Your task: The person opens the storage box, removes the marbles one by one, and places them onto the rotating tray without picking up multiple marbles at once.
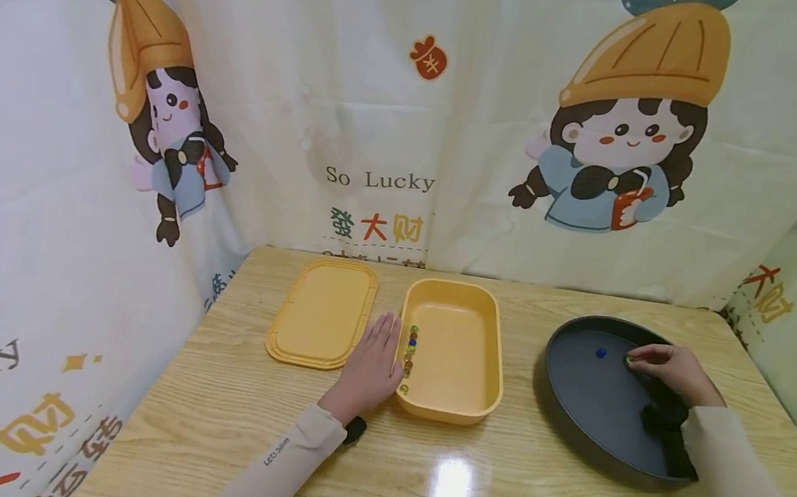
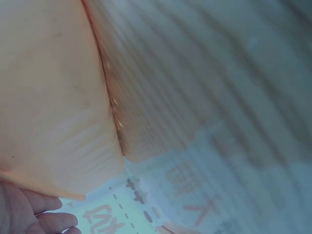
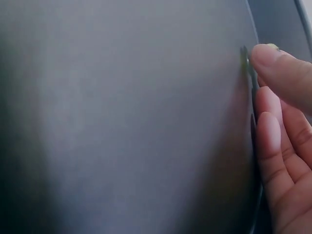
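Observation:
My right hand (image 1: pixel 678 372) reaches over the round dark pan (image 1: pixel 588 404) and pinches a small yellow-green marble (image 1: pixel 629 360) between thumb and fingertips. The right wrist view shows a sliver of that marble (image 3: pixel 274 47) behind the thumb tip; the rest of it is hidden. A blue marble (image 1: pixel 601 353) lies in the pan, left of these fingertips. My left hand (image 1: pixel 371 365), fingers straight, lies along the left rim of the yellow box (image 1: pixel 460 355). Inside the box, several coloured marbles (image 1: pixel 412 350) form a row against its left wall, with one yellow-green marble (image 1: pixel 404 389) nearer the front.
Left of the box, a flat yellow lid (image 1: pixel 323 314) lies on the wooden table (image 1: pixel 414 483), its corner close to my left fingers. A printed curtain (image 1: pixel 485 151) hangs behind the table and along both sides.

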A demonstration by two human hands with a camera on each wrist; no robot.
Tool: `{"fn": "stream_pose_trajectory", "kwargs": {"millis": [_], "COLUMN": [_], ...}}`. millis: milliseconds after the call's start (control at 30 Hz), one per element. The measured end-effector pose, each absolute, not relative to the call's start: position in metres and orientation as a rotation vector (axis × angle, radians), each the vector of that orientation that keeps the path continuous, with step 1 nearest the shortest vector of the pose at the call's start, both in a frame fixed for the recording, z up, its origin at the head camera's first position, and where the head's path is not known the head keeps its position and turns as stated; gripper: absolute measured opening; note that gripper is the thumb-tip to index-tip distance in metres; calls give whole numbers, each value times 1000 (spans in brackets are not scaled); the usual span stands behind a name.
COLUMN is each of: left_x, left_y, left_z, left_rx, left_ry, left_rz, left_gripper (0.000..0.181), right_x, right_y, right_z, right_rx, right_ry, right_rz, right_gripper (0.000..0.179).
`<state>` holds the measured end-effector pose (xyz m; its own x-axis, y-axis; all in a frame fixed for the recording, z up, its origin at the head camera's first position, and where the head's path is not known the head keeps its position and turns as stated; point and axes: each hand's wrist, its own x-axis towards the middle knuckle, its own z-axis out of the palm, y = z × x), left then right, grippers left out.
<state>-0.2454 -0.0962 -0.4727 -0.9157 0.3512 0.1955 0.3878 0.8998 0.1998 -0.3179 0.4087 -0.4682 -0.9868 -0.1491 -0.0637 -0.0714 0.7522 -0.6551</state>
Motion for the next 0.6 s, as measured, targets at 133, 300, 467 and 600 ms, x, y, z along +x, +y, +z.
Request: {"fn": "stream_pose_trajectory", "kwargs": {"millis": [133, 300, 467, 600], "left_x": [-245, -245, -244, -244], "left_y": [-96, -96, -96, -96], "left_z": [-474, -473, -472, -472], "left_rx": [-566, -564, -564, -565], "left_ry": [-2909, -2912, -2911, -2904], "left_rz": [-350, -353, -356, -357], "left_gripper": [64, 64, 64, 63], "right_x": [-319, -320, -320, -318], "right_y": [410, 410, 410, 409], "right_z": [-471, -473, -472, -470], "right_rx": [-177, -195, -210, -230], "right_ry": [2840, 2857, 2842, 2833], "right_rz": [-1048, -1037, -1040, -1052], "right_gripper": [42, 40, 41, 41]}}
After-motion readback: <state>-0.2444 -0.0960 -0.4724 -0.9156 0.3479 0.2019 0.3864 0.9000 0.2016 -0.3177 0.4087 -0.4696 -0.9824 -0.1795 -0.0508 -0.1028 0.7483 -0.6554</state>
